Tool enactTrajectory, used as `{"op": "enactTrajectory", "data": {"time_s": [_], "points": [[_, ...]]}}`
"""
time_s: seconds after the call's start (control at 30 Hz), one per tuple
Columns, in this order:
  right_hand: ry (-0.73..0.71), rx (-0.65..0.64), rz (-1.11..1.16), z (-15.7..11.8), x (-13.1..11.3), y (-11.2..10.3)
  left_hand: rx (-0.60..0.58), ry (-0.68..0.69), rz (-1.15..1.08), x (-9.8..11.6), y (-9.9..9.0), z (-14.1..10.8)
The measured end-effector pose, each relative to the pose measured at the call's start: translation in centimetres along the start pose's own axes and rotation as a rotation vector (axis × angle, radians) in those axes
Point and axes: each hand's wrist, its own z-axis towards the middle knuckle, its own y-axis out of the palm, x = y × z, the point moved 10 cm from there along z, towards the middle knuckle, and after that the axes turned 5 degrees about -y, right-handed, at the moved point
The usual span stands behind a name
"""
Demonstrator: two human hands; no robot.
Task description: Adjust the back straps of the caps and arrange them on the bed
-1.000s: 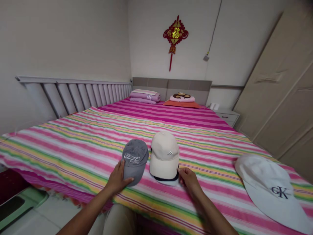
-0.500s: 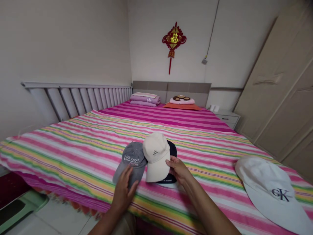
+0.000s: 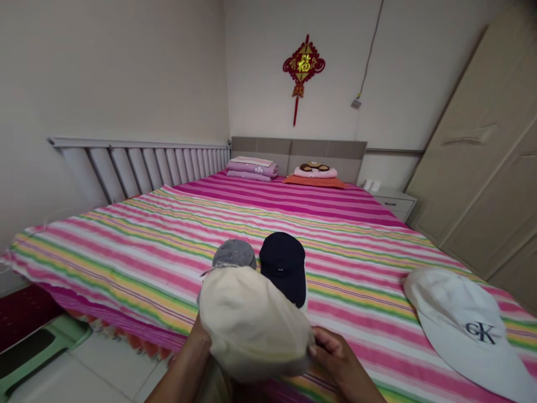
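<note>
Both my hands hold a cream baseball cap (image 3: 251,322) up close to the camera, above the near edge of the bed. My left hand (image 3: 197,338) is mostly hidden behind the cap's left side. My right hand (image 3: 333,355) grips its right edge with the fingers curled. Beyond the cap, a grey baseball cap (image 3: 234,254) and a navy baseball cap (image 3: 283,263) lie side by side on the striped bedspread (image 3: 126,263). The cream cap hides the grey cap's lower part. A white cap with a dark CK logo (image 3: 464,327) lies at the right, out of reach of neither hand's fingers' contact.
A wardrobe (image 3: 474,151) stands along the right side, and a padded rail (image 3: 138,165) runs along the left wall. Folded bedding (image 3: 251,168) and a pillow (image 3: 314,170) lie at the headboard (image 3: 297,151). A green stool (image 3: 33,352) sits on the floor at lower left.
The cream cap has risen off the navy cap toward me, now held in both hands. The navy cap lies uncovered. My left hand has left the grey cap.
</note>
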Motion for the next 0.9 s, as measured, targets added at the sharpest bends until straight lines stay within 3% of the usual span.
{"op": "enactTrajectory", "data": {"time_s": [0.07,0.2,0.3,0.4,0.53,0.67,0.9], "points": [[0.067,0.008,0.033,-1.8,1.2,-0.9,-0.086,-0.069,-0.158,0.0,1.9,-1.0],[0.167,-0.075,0.157,-4.5,1.3,-0.5,-0.322,0.004,-0.328,0.9,7.1,-2.6],[0.14,-0.052,0.307,-4.8,-0.4,0.0,-0.508,-0.051,-0.347,-0.1,10.7,-3.6],[0.076,0.055,0.377,-3.7,-1.9,-0.1,-0.625,-0.134,-0.275,-1.5,13.1,-4.8],[0.083,0.167,0.313,-2.5,-2.6,-0.8,-0.69,-0.217,-0.119,-2.9,14.7,-6.5],[0.076,0.153,0.232,-2.9,-3.4,-0.7,-0.615,-0.198,-0.011,-2.7,14.7,-7.1],[0.073,0.149,0.097,-3.8,-4.6,-0.9,-0.699,-0.201,0.219,-2.5,16.1,-8.9]]}}
